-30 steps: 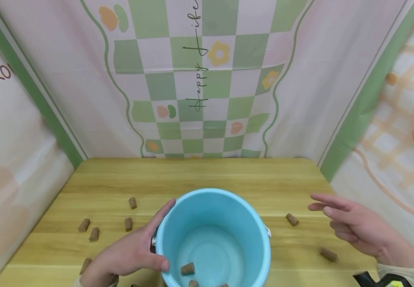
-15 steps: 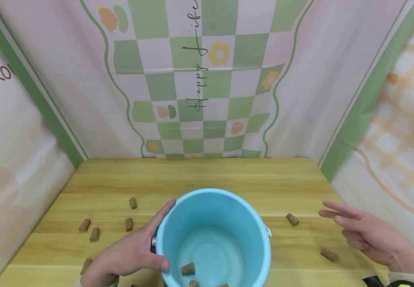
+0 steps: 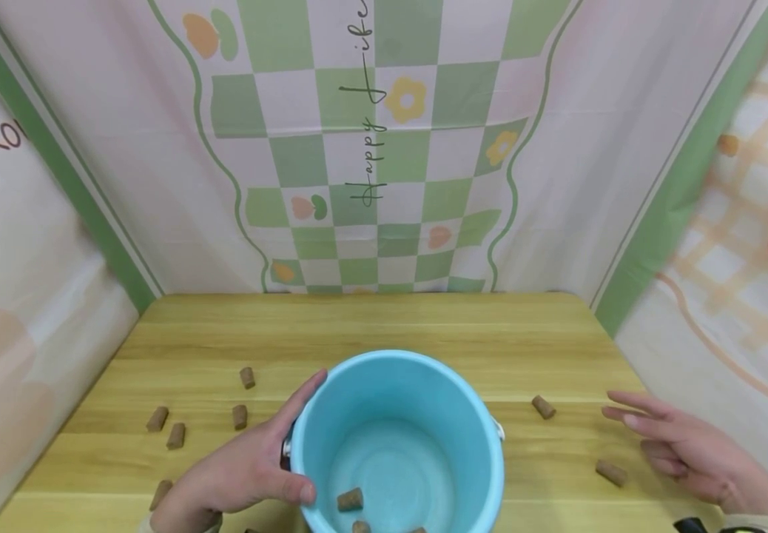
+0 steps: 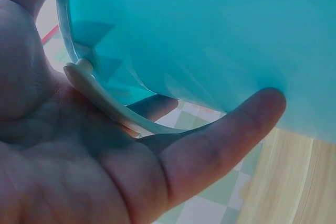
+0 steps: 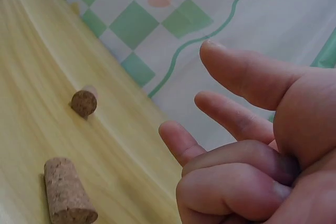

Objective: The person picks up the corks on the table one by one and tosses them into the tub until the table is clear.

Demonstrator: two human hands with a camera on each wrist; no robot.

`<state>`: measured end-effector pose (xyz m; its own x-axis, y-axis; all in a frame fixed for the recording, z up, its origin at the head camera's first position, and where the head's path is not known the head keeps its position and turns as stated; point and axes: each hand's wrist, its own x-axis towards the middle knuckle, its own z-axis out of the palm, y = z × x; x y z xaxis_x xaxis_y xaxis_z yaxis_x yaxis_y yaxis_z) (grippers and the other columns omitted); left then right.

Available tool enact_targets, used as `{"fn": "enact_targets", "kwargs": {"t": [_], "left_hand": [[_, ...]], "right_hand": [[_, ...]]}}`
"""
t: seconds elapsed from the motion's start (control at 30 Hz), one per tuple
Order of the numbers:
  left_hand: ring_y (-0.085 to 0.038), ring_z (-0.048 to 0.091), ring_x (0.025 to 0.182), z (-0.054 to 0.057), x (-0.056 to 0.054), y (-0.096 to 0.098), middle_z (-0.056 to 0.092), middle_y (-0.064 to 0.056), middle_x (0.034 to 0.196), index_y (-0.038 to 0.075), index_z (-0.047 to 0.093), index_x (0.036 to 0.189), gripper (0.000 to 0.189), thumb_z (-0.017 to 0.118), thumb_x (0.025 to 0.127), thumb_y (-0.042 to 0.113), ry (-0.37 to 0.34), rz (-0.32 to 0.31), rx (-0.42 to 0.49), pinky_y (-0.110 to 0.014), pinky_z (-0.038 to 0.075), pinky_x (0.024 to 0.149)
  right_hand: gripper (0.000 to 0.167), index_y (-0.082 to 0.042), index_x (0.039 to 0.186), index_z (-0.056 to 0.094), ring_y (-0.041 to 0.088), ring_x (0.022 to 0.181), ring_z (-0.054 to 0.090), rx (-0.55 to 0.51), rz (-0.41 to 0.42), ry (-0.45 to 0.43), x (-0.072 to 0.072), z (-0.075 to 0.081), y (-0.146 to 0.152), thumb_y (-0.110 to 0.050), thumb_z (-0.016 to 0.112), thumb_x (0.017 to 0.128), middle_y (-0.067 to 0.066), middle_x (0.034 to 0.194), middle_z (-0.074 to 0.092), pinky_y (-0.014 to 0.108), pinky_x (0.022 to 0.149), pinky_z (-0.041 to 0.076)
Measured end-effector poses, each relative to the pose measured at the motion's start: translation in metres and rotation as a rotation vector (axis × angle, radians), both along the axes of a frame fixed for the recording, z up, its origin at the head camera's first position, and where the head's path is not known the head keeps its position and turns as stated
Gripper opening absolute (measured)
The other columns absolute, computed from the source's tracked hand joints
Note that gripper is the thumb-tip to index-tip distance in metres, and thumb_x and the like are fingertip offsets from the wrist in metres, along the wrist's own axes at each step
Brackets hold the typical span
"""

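Note:
A light blue bucket (image 3: 393,370) stands at the table's front middle, with several corks inside, such as the cork (image 3: 350,500). My left hand (image 3: 244,466) grips its left side, thumb at the rim and fingers along the outer wall. In the left wrist view a fingertip (image 4: 265,100) presses the wall, and the bucket's pale handle (image 4: 113,103) crosses by the palm. Beside the table's right edge, my right hand (image 3: 697,451) holds nothing. Its thumb and first two fingers extend; the other fingers are bent. Nearest it lies a cork (image 3: 611,472), with another cork (image 3: 543,407) farther off.
Several corks lie on the table's left part, among them a cork (image 3: 247,377) near the bucket and a cork (image 3: 157,419) farther left. The wooden table (image 3: 371,318) meets a printed cloth wall (image 3: 411,155). More cloth hangs on both sides.
My right hand has moved right and toward me, down beside the near right cork. My left hand and the bucket have stayed in place.

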<state>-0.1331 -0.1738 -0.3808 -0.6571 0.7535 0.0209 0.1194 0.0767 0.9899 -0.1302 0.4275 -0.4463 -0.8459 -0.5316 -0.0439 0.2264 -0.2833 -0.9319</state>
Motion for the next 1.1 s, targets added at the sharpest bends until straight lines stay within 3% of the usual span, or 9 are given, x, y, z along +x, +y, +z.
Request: {"fn": "enact_targets", "kwargs": {"t": [0.3, 0.53, 0.7, 0.93, 1.1], "left_hand": [[-0.037, 0.048, 0.127, 0.003, 0.001, 0.000, 0.028, -0.012, 0.156, 0.041, -0.002, 0.159, 0.110, 0.080, 0.086, 0.039, -0.034, 0.009, -0.020, -0.041, 0.052, 0.091], [-0.038, 0.048, 0.126, 0.001, 0.000, 0.000, 0.029, -0.013, 0.155, 0.040, -0.003, 0.159, 0.110, 0.080, 0.086, 0.038, -0.010, 0.010, -0.013, -0.041, 0.052, 0.090], [-0.041, 0.047, 0.126, -0.003, -0.001, 0.000, 0.029, -0.017, 0.155, 0.037, -0.003, 0.159, 0.109, 0.079, 0.088, 0.035, 0.027, 0.002, 0.002, -0.041, 0.052, 0.090], [-0.039, 0.047, 0.127, -0.003, -0.002, -0.001, 0.028, -0.017, 0.155, 0.037, -0.004, 0.159, 0.110, 0.079, 0.087, 0.035, 0.033, 0.000, -0.011, -0.040, 0.052, 0.091], [-0.041, 0.047, 0.126, -0.004, -0.003, -0.001, 0.028, -0.018, 0.155, 0.036, -0.003, 0.159, 0.108, 0.078, 0.088, 0.034, 0.038, 0.000, 0.000, -0.041, 0.052, 0.090]], "right_hand": [[0.053, -0.031, 0.134, 0.063, 0.018, 0.053, 0.007, 0.111, -0.017, -0.071, 0.007, -0.020, 0.016, 0.002, 0.029, 0.108, -0.007, 0.128, 0.065, 0.030, 0.044, 0.010], [0.052, -0.031, 0.132, 0.065, 0.015, 0.054, 0.006, 0.066, 0.000, -0.170, 0.012, -0.029, 0.024, -0.002, 0.028, 0.109, -0.008, 0.129, 0.064, 0.026, 0.046, 0.015], [0.052, -0.030, 0.133, 0.064, 0.014, 0.054, 0.006, 0.052, 0.006, -0.179, 0.012, -0.031, 0.024, -0.002, 0.027, 0.109, -0.009, 0.130, 0.063, 0.026, 0.046, 0.014], [0.054, -0.034, 0.134, 0.063, 0.018, 0.051, 0.011, 0.197, 0.015, -0.114, 0.016, -0.031, 0.018, 0.002, 0.033, 0.107, -0.014, 0.129, 0.062, 0.033, 0.045, 0.012], [0.050, -0.036, 0.130, 0.064, 0.014, 0.051, 0.019, 0.281, 0.006, -0.143, 0.015, -0.029, 0.011, 0.000, 0.039, 0.106, -0.016, 0.128, 0.062, 0.031, 0.044, 0.017]]}}
